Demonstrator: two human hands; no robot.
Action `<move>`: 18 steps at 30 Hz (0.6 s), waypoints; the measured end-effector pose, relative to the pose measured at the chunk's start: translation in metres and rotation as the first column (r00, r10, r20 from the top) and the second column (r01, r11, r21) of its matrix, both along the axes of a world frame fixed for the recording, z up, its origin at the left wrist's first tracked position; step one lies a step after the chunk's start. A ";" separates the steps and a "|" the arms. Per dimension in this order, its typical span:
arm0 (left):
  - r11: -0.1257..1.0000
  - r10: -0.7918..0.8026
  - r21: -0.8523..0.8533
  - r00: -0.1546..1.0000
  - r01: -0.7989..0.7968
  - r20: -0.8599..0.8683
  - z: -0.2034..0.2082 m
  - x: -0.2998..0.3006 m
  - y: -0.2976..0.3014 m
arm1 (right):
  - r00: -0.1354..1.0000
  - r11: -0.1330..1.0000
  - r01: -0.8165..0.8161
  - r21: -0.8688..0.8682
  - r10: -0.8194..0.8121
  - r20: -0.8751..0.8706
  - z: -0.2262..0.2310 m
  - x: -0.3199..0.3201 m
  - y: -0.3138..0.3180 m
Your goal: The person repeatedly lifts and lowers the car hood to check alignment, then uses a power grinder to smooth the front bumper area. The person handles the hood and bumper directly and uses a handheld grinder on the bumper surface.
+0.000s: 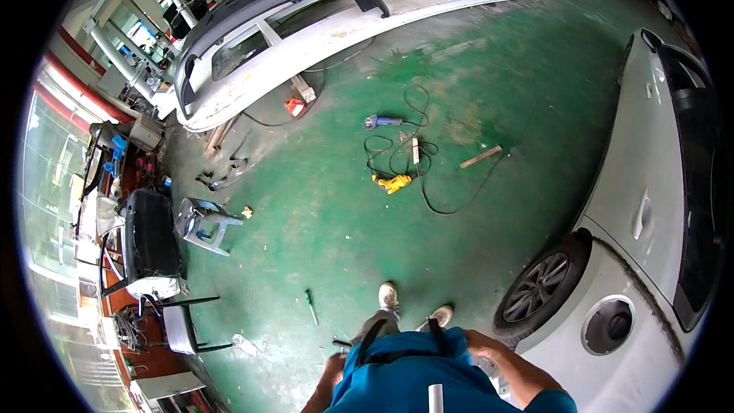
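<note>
The black thing (342,343) by the left hand (334,368) is indistinct.

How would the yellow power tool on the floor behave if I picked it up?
The yellow power tool may feel fairly heavy for its size, given its chunky body. The dark cord beside it would likely flop, lying in loose loops.

Right hand (480,344) by shirt (390,382); car (627,176) alongside

Daylight floods through tall windows (57,176) at left, bleaching the panes nearly white, while soft light lends the green floor (313,214) a pale sheen. Shadow gathers beside the white car (627,160), its lines bowed by fisheye distortion; black swallows the corners.
</note>
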State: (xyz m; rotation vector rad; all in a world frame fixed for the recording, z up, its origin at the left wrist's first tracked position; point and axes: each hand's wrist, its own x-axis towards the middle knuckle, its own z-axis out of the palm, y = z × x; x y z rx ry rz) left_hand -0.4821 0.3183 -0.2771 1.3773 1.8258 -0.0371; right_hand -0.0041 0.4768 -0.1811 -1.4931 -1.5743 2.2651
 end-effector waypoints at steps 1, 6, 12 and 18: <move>0.947 0.286 0.113 0.949 -0.301 0.129 0.019 0.018 0.026 | 0.993 0.995 0.085 -0.059 -0.090 -0.081 0.009 0.004 -0.002; 0.578 0.748 -0.354 0.305 -0.736 0.589 0.028 -0.018 0.071 | 0.939 0.903 0.250 -0.348 -0.314 -0.140 -0.067 -0.010 -0.014; 0.918 0.396 -0.130 0.886 -0.375 0.240 0.023 -0.035 0.077 | 0.857 0.861 0.508 0.027 -0.502 -0.117 -0.190 -0.062 -0.032; 0.973 -0.062 -0.201 0.969 0.112 0.239 -0.031 -0.085 0.161 | 0.772 0.977 0.139 0.160 -0.208 0.601 -0.266 -0.094 0.038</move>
